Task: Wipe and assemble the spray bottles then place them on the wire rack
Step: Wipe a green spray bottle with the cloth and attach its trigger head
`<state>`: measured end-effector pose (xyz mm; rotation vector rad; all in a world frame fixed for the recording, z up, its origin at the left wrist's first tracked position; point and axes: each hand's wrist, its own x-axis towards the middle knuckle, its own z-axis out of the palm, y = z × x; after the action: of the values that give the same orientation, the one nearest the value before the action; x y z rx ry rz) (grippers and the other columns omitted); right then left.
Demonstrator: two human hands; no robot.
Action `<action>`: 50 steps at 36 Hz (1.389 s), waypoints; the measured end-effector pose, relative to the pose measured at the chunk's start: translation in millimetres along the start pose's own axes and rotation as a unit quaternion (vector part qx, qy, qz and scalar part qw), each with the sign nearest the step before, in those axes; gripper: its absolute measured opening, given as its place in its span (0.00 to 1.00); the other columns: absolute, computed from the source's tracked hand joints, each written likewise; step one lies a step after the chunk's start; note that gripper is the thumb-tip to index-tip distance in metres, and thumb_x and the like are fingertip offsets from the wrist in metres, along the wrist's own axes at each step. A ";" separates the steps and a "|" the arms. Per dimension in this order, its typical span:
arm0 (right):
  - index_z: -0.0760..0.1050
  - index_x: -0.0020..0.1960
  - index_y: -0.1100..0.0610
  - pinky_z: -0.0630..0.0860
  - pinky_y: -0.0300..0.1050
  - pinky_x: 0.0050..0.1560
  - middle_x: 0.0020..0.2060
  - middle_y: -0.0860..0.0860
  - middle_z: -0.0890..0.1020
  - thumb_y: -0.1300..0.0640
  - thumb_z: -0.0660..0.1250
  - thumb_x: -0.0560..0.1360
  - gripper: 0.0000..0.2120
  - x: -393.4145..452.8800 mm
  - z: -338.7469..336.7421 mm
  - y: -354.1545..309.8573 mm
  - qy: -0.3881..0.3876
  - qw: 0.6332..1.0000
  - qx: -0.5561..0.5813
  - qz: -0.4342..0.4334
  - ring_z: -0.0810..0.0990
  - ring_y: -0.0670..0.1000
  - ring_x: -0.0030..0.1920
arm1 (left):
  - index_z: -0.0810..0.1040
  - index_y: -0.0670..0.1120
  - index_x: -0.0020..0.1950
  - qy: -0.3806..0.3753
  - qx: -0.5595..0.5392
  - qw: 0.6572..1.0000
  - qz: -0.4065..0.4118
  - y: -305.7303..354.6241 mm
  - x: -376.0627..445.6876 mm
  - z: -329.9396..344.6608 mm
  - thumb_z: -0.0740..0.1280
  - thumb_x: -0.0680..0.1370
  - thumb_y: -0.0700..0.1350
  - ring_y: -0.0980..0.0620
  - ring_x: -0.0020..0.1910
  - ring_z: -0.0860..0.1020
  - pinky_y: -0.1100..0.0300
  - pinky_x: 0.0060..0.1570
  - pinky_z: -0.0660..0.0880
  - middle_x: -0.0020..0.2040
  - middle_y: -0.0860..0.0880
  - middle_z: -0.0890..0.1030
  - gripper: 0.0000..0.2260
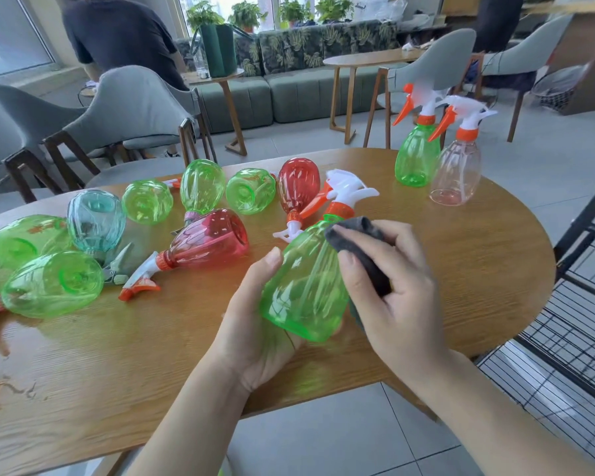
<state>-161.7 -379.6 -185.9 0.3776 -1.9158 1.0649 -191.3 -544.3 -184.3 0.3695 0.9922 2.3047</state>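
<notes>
My left hand point(255, 324) grips the base of a green spray bottle point(306, 286), held tilted above the wooden table point(461, 286) with its white and orange trigger head point(347, 194) pointing away. My right hand point(389, 290) holds a dark grey cloth point(361, 249) and presses it against the bottle's upper side. Several more bottles lie on their sides to the left, among them a pink one point(210, 240), a red one point(298, 187) and a teal one point(95, 219). A green bottle point(416, 156) and a clear bottle point(455, 173) stand upright at the far right.
A black wire rack point(571, 324) stands at the right, beside the table's edge. Wet patches mark the tabletop near the left front. Grey chairs point(128, 111) stand beyond the table, and a person in a dark shirt is at the back left.
</notes>
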 end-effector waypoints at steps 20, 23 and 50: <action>0.87 0.56 0.54 0.75 0.54 0.52 0.53 0.52 0.79 0.56 0.72 0.78 0.09 -20.4 9.1 -11.5 -0.085 0.965 -0.107 -0.225 0.76 0.56 0.51 | 0.80 0.39 0.64 0.036 -0.050 0.997 -0.050 3.7 -2.9 5.9 0.66 0.80 0.57 0.43 0.55 0.83 0.52 0.57 0.81 0.56 0.39 0.82 0.23; 0.88 0.55 0.53 0.74 0.52 0.52 0.48 0.54 0.83 0.56 0.73 0.77 0.08 -22.6 10.3 -10.2 -0.090 0.954 -0.134 -0.253 0.76 0.56 0.50 | 0.82 0.41 0.62 0.051 -0.047 0.996 -0.051 3.3 -4.1 4.6 0.62 0.82 0.58 0.44 0.52 0.83 0.53 0.54 0.82 0.54 0.41 0.83 0.23; 0.76 0.61 0.53 0.73 0.33 0.53 0.51 0.42 0.81 0.57 0.62 0.83 0.08 18.9 -18.5 -2.3 -0.037 0.989 0.093 0.107 0.80 0.41 0.53 | 0.77 0.47 0.72 -0.007 0.017 1.000 -0.012 -0.4 0.7 -1.3 0.82 0.68 0.54 0.41 0.55 0.82 0.42 0.50 0.82 0.64 0.40 0.79 0.35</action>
<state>-160.7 -363.4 -164.8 0.3240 -1.9601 1.3946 -192.3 -544.4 -185.5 0.3846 1.0236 2.2629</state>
